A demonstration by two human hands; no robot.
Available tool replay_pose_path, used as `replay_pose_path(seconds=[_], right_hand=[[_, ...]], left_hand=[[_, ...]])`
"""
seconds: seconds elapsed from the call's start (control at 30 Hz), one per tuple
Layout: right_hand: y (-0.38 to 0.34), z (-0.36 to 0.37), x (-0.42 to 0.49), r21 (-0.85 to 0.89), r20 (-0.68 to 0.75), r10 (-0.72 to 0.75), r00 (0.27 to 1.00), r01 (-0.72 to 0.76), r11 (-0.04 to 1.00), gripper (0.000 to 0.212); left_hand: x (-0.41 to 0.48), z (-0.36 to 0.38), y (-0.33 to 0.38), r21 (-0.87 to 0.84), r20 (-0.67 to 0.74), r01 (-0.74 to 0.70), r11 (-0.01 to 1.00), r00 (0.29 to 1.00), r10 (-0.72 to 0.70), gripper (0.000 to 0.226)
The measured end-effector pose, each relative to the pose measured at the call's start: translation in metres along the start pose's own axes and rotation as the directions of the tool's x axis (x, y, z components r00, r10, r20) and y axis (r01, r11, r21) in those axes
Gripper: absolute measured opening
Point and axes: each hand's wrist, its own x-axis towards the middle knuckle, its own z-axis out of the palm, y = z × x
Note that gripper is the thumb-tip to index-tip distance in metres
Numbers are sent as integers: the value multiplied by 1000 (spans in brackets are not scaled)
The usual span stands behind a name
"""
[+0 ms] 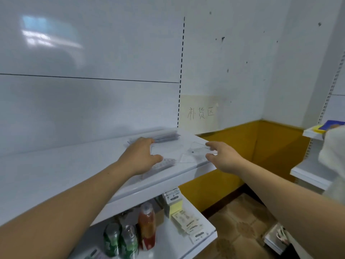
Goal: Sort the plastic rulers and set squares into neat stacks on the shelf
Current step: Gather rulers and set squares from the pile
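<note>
Reaching left hand (141, 156) beside ruler stack (165, 164)

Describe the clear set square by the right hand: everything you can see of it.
The set square is thin, colourless, see-through plastic, nearly lost against the white shelf. Only faint edge lines and one small dark dot near its left corner show. It sits flat-looking over the shelf's right end, near the front edge, with another clear piece just beside it. The right hand has forefinger and thumb at its right side; whether they pinch it cannot be told.
</note>
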Motion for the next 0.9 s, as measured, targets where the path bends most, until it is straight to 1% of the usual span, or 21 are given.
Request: replay_pose_path(seconds=[0.1, 0.23, 0.43, 0.53, 0.6, 0.73, 0.83, 0.9], right_hand=[[12, -4, 28, -23, 118, -33, 992, 36, 999, 48], [31, -11, 60, -64, 305, -100, 947, 125, 990, 45], [54, -18, 98, -93, 459, -188, 868, 257, 962, 46], [61, -19, 110, -78, 489, -277, 827, 357, 931, 49], [68, -19, 116, -42, 495, -331, 804, 402, 915, 57], [89, -17, 120, 79, 482, -342, 807, 349, 934, 82], [99, -12, 118, 142, 434, -366, 823, 339, 930, 89], [104, -11, 116, 154, 409, -380, 830, 348, 925, 91]], left_hand=[[19, 7, 6, 21, 9, 11, 1000, 1000, -12, 70], [36, 18, 19, 44, 17, 37, 998, 999, -38, 70], [51, 40, 58, 118, -42, 105, 987, 994, -101, 68], [56, 53, 85, 166, -50, 138, 976, 990, -131, 61], [59, 63, 99, 210, -46, 153, 966, 988, -147, 62], [64, 86, 115, 260, -36, 215, 941, 976, -213, 67], [71, 105, 125, 274, -21, 243, 931, 969, -246, 65], [74, 116, 130, 224, -13, 274, 935, 960, -278, 62]])
